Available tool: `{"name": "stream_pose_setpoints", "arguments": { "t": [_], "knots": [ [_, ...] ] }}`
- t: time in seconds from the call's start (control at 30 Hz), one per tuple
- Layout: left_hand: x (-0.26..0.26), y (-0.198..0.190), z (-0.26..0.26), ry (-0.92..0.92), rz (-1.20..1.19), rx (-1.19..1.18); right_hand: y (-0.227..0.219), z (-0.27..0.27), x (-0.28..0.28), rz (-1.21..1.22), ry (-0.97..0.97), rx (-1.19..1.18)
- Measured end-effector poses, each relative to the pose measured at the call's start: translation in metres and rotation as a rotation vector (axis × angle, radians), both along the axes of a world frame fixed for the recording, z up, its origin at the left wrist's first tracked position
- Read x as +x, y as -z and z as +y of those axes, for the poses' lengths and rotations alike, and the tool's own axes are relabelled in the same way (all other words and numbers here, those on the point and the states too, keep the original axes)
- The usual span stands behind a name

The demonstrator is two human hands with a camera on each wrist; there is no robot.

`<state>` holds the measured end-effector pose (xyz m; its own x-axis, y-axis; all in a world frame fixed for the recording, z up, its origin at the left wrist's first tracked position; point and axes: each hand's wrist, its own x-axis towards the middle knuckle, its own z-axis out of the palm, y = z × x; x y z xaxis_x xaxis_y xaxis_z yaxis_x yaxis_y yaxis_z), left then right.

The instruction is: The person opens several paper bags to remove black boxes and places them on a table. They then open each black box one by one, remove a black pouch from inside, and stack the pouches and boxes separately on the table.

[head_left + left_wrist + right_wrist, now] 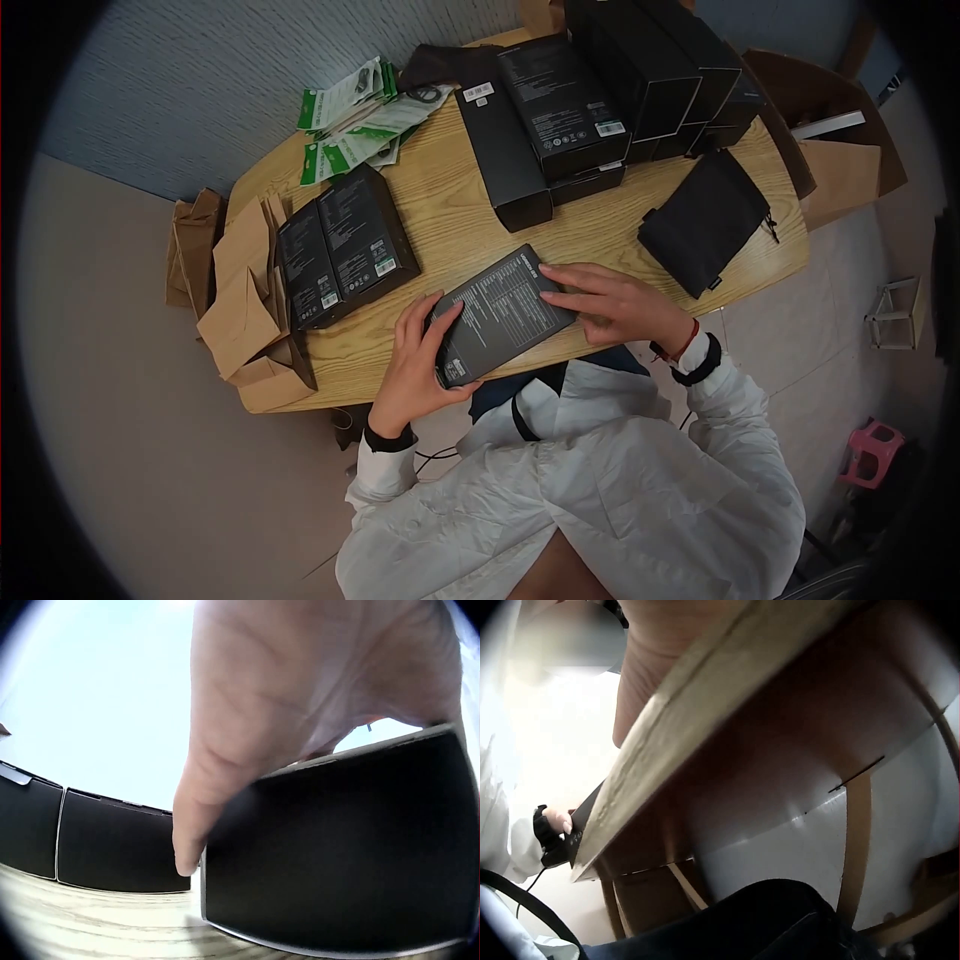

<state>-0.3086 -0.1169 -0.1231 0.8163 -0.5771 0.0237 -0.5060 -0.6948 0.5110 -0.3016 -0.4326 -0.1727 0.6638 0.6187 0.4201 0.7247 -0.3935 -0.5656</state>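
A black box (pixel 500 318) with white print on its upper face lies slanted at the table's front edge. My left hand (pixel 405 370) grips its left end, fingers on the top and far side, thumb along the near side; the left wrist view shows that hand (pixel 247 697) over the box's dark end (pixel 337 847). On the right end rest the fingers of my right hand (pixel 625 308), fairly straight. In the right wrist view the right hand (pixel 660 660) is partly hidden behind the table edge (pixel 652 742).
Two black boxes (pixel 345 245) stand left, beside brown paper bags (pixel 240 310). Green-white packets (pixel 360 120) lie at the back. Black boxes (pixel 640 75) are stacked back right, near a black pouch (pixel 705 222). An open carton (pixel 840 150) stands beyond the right edge.
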Motion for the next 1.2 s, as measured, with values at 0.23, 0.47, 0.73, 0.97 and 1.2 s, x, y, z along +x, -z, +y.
{"name": "stream_pose_setpoints", "arguments": {
  "t": [0.23, 0.47, 0.73, 0.97, 1.2],
  "knots": [
    [-0.024, 0.008, 0.004, -0.398, 0.058, -0.294, -0.008, 0.005, -0.005, 0.368, 0.039, 0.307],
    [-0.038, 0.039, 0.013, -0.68, 0.426, -0.898, 0.032, 0.013, -0.005, 1.017, 0.171, 0.613],
    [-0.032, 0.039, 0.014, -0.679, 0.429, -0.869, 0.015, 0.016, -0.007, 1.07, 0.205, 0.708],
    [-0.031, 0.035, 0.017, -0.645, 0.481, -0.879, 0.01, 0.019, -0.003, 1.06, 0.215, 0.625],
    [-0.03, 0.035, 0.018, -0.622, 0.496, -0.883, 0.015, 0.015, 0.003, 1.099, 0.195, 0.655]
  ]
}}
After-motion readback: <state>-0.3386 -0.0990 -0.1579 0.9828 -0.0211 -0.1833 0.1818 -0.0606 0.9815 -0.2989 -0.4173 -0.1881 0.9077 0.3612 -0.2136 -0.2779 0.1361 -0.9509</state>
